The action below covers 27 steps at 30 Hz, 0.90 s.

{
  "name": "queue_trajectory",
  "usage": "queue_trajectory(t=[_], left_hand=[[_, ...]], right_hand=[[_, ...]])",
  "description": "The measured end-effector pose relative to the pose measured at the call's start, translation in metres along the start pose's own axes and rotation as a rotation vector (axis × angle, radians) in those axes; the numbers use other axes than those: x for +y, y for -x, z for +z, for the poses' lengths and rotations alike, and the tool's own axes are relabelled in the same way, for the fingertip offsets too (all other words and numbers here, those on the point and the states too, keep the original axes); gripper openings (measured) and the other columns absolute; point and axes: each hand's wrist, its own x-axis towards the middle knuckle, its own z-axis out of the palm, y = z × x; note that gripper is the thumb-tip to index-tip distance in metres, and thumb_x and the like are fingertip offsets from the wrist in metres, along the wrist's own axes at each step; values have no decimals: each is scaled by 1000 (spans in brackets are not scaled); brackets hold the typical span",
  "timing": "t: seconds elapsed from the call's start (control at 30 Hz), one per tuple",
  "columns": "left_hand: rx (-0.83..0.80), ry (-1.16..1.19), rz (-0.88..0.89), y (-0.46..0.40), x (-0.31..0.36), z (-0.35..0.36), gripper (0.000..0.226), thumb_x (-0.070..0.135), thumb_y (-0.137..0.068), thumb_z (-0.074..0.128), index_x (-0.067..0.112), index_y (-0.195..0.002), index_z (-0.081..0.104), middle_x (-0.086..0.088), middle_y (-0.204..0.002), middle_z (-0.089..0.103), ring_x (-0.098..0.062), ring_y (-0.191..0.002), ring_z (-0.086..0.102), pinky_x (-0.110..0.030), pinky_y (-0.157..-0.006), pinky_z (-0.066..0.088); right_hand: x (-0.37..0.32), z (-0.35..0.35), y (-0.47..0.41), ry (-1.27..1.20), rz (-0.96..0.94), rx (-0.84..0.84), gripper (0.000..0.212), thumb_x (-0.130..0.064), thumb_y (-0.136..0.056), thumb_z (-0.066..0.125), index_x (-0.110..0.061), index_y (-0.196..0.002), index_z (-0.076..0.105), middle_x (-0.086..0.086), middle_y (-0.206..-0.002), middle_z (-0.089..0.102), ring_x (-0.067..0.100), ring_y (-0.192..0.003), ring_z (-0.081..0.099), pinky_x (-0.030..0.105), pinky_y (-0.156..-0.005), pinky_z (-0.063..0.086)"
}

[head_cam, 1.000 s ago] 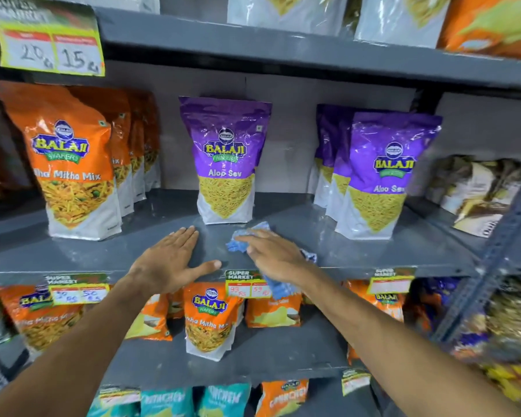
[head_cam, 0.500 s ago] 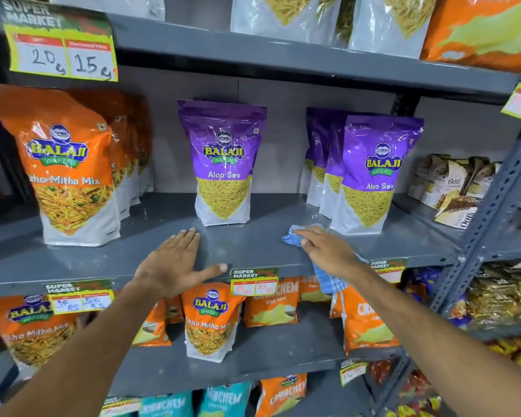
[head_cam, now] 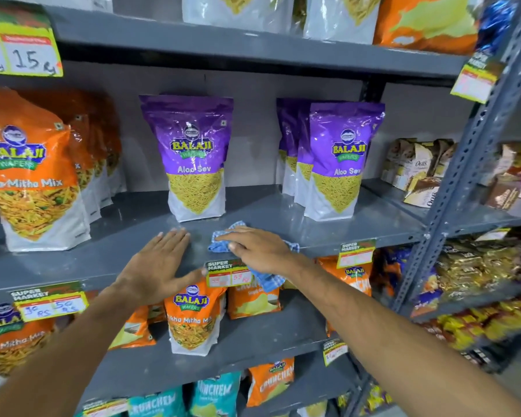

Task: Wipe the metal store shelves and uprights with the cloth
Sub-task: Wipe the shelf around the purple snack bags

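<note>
A grey metal shelf point(head_cam: 265, 218) runs across the middle of the view. My right hand point(head_cam: 259, 249) presses a blue checked cloth point(head_cam: 220, 243) flat on the shelf's front part, just in front of a purple Aloo Sev bag point(head_cam: 193, 158). One end of the cloth hangs over the shelf's front edge under my wrist. My left hand point(head_cam: 160, 266) lies flat on the shelf to the left of the cloth, fingers spread, thumb over the front lip. A grey perforated upright point(head_cam: 463, 164) rises at the right.
Orange Mitha Mix bags point(head_cam: 30, 176) stand at the left, more purple bags point(head_cam: 334, 158) to the right of the cloth. Price tags point(head_cam: 226, 272) hang on the front lip. Lower shelves hold orange and teal snack bags; brown packets point(head_cam: 418, 170) fill the neighbouring bay.
My right hand slid the cloth to the right along the shelf, then back left to in front of the single purple bag. My left hand stayed flat in place.
</note>
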Motion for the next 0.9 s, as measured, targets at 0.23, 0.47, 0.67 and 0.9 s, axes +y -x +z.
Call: queue_trajectory(t=[0.23, 0.47, 0.67, 0.9], left_hand=[[62, 80, 167, -50, 104, -4, 118, 91, -82, 17, 8, -166, 6, -10, -175, 3, -21, -163, 1, -33, -131, -2], [45, 151, 100, -124, 192, 0, 148, 105, -58, -9, 3, -164, 4, -15, -175, 2, -25, -162, 3, -35, -131, 1], [10, 216, -39, -171, 241, 4, 158, 111, -51, 4, 2, -164, 1, -15, -175, 0, -25, -163, 2, -36, -131, 1], [0, 129, -104, -181, 253, 13, 151, 111, -60, 13, 2, -164, 3, -15, -175, 1, -25, -163, 3, -37, -132, 2]], right_hand=[[73, -27, 40, 70, 21, 58, 38, -31, -106, 41, -36, -141, 54, -8, -147, 55, 15, -136, 50, 40, -108, 45], [162, -64, 92, 96, 93, 114, 38, -28, -106, 44, -36, -141, 56, -8, -146, 57, 14, -138, 49, 32, -107, 40], [247, -97, 132, -5, 178, 146, 35, -28, -106, 46, -36, -138, 59, -8, -139, 64, 14, -131, 55, 36, -103, 47], [330, -139, 84, -246, 548, 559, 35, -31, -104, 41, -34, -134, 60, 5, -89, 65, 31, -79, 64, 44, -69, 56]])
